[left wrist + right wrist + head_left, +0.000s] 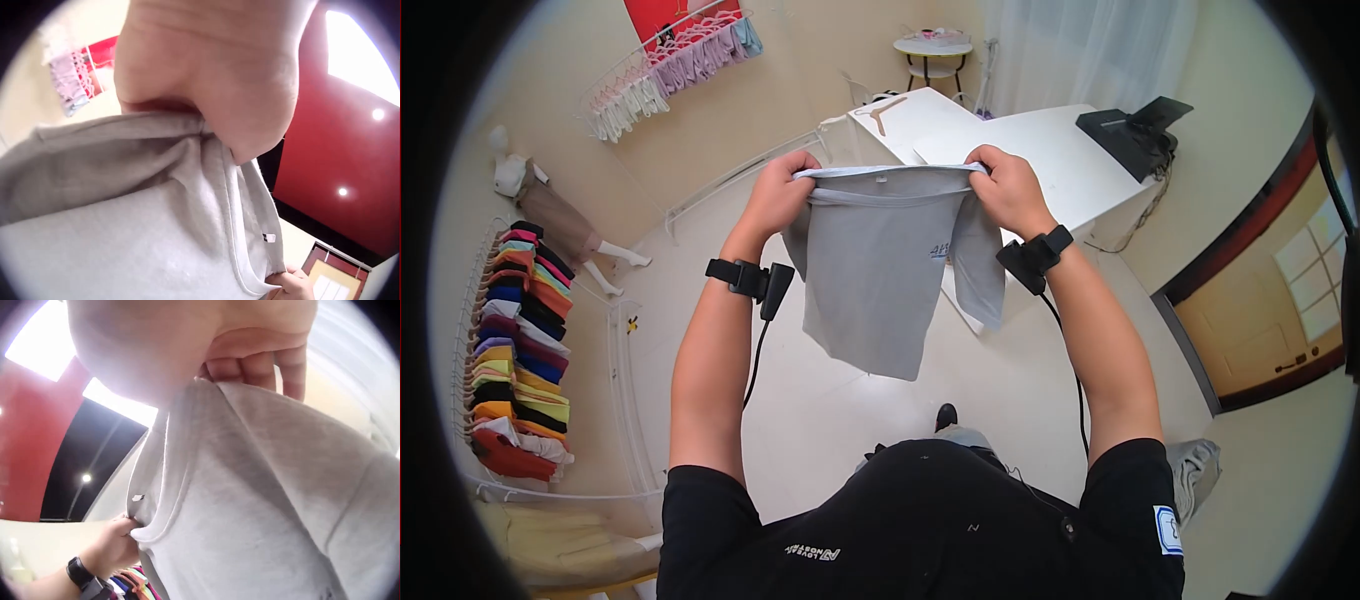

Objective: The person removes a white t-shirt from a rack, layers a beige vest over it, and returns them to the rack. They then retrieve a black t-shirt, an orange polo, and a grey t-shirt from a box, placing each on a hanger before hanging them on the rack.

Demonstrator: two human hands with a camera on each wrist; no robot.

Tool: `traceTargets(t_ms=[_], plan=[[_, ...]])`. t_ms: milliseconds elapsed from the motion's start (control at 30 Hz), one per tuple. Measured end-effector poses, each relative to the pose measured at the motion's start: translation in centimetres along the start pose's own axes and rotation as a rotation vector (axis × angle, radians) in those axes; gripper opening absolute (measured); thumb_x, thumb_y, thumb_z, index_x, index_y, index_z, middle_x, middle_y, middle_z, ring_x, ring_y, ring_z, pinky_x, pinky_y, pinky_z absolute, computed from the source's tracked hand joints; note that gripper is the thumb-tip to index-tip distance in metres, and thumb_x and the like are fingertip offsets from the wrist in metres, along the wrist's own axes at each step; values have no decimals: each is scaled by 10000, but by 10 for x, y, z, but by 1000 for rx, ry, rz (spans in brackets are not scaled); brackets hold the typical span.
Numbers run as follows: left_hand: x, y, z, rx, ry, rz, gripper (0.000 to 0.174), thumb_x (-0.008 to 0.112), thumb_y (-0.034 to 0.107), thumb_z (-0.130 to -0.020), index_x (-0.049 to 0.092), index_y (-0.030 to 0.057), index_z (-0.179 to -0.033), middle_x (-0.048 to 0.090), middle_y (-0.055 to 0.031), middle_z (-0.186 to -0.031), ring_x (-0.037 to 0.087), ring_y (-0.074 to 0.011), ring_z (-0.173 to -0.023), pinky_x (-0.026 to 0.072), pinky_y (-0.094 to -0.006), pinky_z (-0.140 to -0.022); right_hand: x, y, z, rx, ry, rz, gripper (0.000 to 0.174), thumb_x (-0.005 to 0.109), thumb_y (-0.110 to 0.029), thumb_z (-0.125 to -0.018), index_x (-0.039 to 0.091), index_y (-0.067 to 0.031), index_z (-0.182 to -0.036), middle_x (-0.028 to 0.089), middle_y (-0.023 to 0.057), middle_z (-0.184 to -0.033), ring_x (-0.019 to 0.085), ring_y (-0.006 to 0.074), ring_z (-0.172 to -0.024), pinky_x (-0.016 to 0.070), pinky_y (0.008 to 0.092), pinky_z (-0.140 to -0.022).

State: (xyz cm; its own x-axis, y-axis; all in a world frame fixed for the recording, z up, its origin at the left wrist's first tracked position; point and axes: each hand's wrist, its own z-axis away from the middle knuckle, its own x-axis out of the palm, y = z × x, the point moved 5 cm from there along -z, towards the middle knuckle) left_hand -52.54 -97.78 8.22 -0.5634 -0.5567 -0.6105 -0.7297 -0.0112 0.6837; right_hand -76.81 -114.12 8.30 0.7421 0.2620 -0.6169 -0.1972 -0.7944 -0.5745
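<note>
A light grey T-shirt (870, 285) hangs in front of me, its neckline stretched between both hands. My left hand (783, 192) grips it at the left end of the collar, and my right hand (1010, 192) grips the right end. A small white label (881, 179) shows inside the back of the neck, and small blue lettering (940, 251) marks the chest. In the left wrist view, the shirt's fabric (100, 244) drapes in folds below the left palm. The right wrist view shows curled fingers (256, 367) behind the shoulder seam.
White tables (1050, 150) stand beyond the shirt, holding a wooden hanger (882, 116) and a black monitor (1135, 135). Colourful clothes (520, 340) hang on a rack at left near a mannequin (560, 205). A door (1270, 290) is at right.
</note>
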Motion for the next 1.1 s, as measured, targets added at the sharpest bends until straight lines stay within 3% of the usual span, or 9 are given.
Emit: traceTargets(t_ms=[200,333,400,433,500,567,633,867,1100], plan=[[0,-31,-47,-165,0,230,154,439,75,-734,563,-11,-764,478,30,-648,426,-71,-632,358,-239,-565,34,54,-71,28,-79,-323,187,487,-117,-757,599,-29,-878,603,114,-702,549,215,-627,438,308,-621],[-11,-59,-78,-149,103,72,184,433,104,-750,577,-8,-777,489,-9,-623,450,-104,-625,375,-270,-566,57,74,-116,-9,-116,-316,174,499,-117,-774,596,-33,-892,590,84,-697,530,178,-621,428,287,-622],[-14,-73,-87,-162,178,-141,185,438,121,-761,575,-3,-768,523,-100,-626,516,-204,-627,409,-336,-584,75,82,-136,-2,-161,-326,184,519,-133,-768,602,-40,-903,598,104,-703,549,197,-624,435,300,-619],[-15,-86,-91,-169,181,-138,185,438,121,-761,575,-3,-768,523,-100,-626,516,-204,-627,409,-336,-584,86,85,-144,3,-190,-280,193,526,-145,-762,607,-46,-906,606,123,-721,567,225,-639,445,316,-623],[-18,-119,-100,-176,197,-345,187,447,143,-766,562,-3,-754,540,-174,-676,545,-323,-667,432,-400,-625,106,88,-156,-62,-197,-62,202,551,-181,-736,611,-59,-885,621,162,-772,597,314,-707,472,369,-642],[-26,-127,-95,-25,351,-567,155,462,130,-752,543,0,-727,556,-178,-701,544,-364,-678,440,-418,-623,134,83,-157,-280,-103,47,169,564,-168,-687,581,-68,-823,593,129,-760,582,326,-723,471,408,-632],[-32,-150,-83,-7,462,-512,117,476,95,-734,556,11,-740,550,-175,-691,546,-358,-645,446,-405,-598,170,86,-152,-318,-162,66,160,575,-170,-672,550,-81,-803,537,100,-778,560,318,-714,459,414,-605],[24,-272,-57,-337,236,-136,89,506,80,-727,571,21,-738,525,-181,-572,552,-353,-544,436,-383,-515,305,156,-148,81,-650,1,193,546,-154,-735,623,-61,-885,607,129,-841,575,317,-778,468,402,-681],[29,-330,-102,-622,170,85,92,492,41,-763,558,3,-816,556,-157,-604,565,-280,-532,442,-335,-522,404,214,-186,228,-1000,-314,212,544,-135,-738,622,-44,-912,604,140,-767,577,283,-719,452,367,-655]])
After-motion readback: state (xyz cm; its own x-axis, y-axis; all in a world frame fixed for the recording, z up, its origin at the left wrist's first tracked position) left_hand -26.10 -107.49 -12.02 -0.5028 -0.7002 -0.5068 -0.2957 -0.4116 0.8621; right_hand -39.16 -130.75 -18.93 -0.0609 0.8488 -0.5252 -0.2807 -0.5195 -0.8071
